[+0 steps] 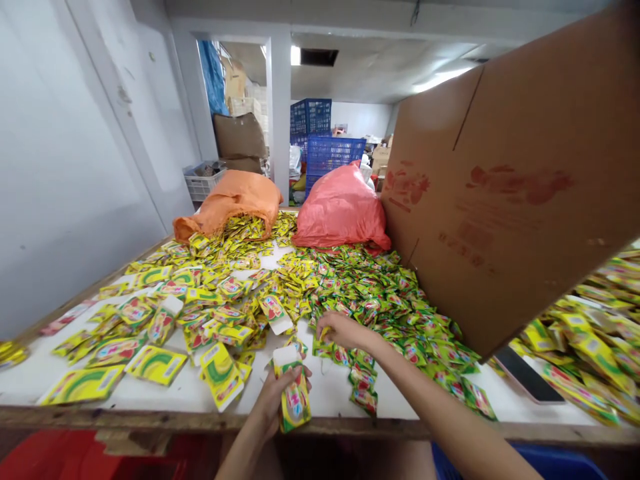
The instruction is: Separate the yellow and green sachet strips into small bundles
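White table (333, 400) across view, big carton (465, 180) at right. Right forearm slants in from lower right; right hand (343, 330) low at edge of sachet pile (395, 300), fingers curled inward, cannot tell whether anything pinched. Left forearm rises from below; left hand (280, 395) wrapped firmly round small box (297, 403), thumb across front, box near table's front edge, white end up.

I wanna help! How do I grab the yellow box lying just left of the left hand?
Probably pinch the yellow box by its long edges, from above and the table's front edge: it's narrow, and its white end points there.
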### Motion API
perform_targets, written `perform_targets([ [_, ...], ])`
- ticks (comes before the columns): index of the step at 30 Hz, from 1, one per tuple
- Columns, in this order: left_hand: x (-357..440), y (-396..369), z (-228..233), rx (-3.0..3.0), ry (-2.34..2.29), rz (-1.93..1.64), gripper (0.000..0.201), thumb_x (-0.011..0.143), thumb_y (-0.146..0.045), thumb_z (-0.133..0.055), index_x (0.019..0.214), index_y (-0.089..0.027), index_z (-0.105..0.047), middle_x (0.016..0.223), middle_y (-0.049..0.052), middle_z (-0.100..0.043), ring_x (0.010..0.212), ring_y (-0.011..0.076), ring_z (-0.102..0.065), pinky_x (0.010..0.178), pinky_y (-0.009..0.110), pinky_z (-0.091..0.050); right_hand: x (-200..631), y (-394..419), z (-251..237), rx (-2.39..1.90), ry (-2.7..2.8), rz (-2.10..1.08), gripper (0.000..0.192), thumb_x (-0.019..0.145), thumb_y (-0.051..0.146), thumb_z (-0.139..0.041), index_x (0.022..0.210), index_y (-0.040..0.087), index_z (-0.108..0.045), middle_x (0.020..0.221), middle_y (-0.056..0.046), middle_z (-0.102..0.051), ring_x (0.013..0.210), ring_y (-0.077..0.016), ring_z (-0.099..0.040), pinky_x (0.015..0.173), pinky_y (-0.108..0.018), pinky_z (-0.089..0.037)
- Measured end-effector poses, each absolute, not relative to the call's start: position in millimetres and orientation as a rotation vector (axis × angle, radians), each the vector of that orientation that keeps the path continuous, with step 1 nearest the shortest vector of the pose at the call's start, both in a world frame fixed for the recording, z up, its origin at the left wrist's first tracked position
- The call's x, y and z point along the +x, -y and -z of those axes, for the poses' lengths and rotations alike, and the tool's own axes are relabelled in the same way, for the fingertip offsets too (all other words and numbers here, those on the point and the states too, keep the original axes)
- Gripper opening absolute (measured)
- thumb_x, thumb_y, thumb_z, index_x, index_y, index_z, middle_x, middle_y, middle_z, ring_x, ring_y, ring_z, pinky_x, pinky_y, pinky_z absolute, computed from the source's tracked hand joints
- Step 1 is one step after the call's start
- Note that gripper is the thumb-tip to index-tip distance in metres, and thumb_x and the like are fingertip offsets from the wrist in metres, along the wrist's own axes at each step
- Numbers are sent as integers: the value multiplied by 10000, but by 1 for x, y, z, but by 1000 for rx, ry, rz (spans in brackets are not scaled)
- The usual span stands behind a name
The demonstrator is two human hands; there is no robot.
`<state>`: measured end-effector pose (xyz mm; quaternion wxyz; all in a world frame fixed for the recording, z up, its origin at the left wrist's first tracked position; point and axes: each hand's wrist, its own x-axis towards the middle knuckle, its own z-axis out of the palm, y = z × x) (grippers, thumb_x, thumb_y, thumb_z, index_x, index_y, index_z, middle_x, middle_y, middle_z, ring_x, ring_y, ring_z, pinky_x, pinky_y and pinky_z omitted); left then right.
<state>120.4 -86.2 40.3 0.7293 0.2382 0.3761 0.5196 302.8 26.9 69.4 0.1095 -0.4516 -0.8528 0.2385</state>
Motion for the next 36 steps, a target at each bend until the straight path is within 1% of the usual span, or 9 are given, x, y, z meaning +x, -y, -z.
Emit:
perform_targets([
  [3, 122, 87, -37, 530, -843, -1141, 330, 626, -304, -719, 866, -133, -571, 693, 32, -645, 556, 143, -598, 489, 238, -441, 290, -34, -62, -1447, 2566, -655, 303, 475, 1, -668, 691, 213, -650, 734, 3, -640, 818, -218, -582, 767, -302, -372],
  [8, 120, 86, -36, 536, -924, -1187, 322, 597, -309, -741, 816, -130, -588, 680, 43, -654, 605, 173, -621, 547, 273, -466, 284, -23, -40, -1655, 2462, -484, 584, 474, 132, -754, 1023, 126, -554, 1006, -145, -596, 970, -306, -531, 803, -371, -356],
  [12, 118, 76, -39, 685, -885, -1224, 415, 570, -308, -761, 914, -132, -608, 706, 54, -671, 700, 203, -633, 631, 289, -475, 287, 4, -30, -1682, 2418, -440, 454, 576, 307, -736, 955, 142, -548, 969, -106, -592, 947, -265, -536, 793, -333, -369],
  [15, 116, 72, -40, 815, -863, -1195, 417, 570, -279, -764, 931, -129, -617, 741, 61, -680, 711, 193, -625, 669, 288, -470, 284, 32, -25, -1611, 2412, -380, 323, 673, 326, -675, 919, 168, -538, 997, -90, -572, 969, -243, -507, 812, -318, -358],
  [19, 118, 74, -38, 866, -889, -1120, 399, 532, -262, -783, 873, -123, -627, 698, 48, -675, 653, 181, -614, 648, 284, -467, 287, 55, -22, -1389, 2359, -348, 94, 789, 292, -562, 811, 205, -536, 776, -25, -600, 786, -198, -535, 751, -292, -365],
  [22, 123, 73, -36, 911, -863, -1074, 369, 545, -264, -775, 848, -119, -622, 664, 48, -669, 614, 180, -612, 629, 287, -467, 295, 50, -32, -1444, 1968, -421, 181, 844, 364, -470, 772, 208, -527, 656, -1, -577, 651, -173, -524, 632, -255, -374],
  [27, 137, 68, -37, 1046, -787, -947, 362, 568, -223, -753, 890, -111, -631, 686, 62, -682, 626, 184, -613, 651, 294, -465, 282, 37, -61, -1399, 1414, -453, 278, 867, 449, -384, 807, 205, -502, 629, 13, -545, 529, -136, -480, 503, -222, -357],
  [33, 140, 67, -35, 1067, -783, -888, 289, 593, -245, -726, 836, -107, -654, 626, 55, -678, 612, 201, -623, 649, 305, -462, 267, 33, -53, -1188, 1813, -407, 235, 819, 437, -498, 762, 213, -541, 696, -10, -603, 616, -145, -561, 600, -230, -398],
  [36, 140, 65, -29, 1051, -774, -903, 260, 595, -249, -725, 805, -112, -658, 611, 49, -670, 589, 193, -615, 605, 291, -462, 274, 32, -49, -1162, 2054, -283, 248, 848, 408, -469, 723, 210, -549, 675, -16, -591, 620, -143, -553, 590, -226, -369],
])
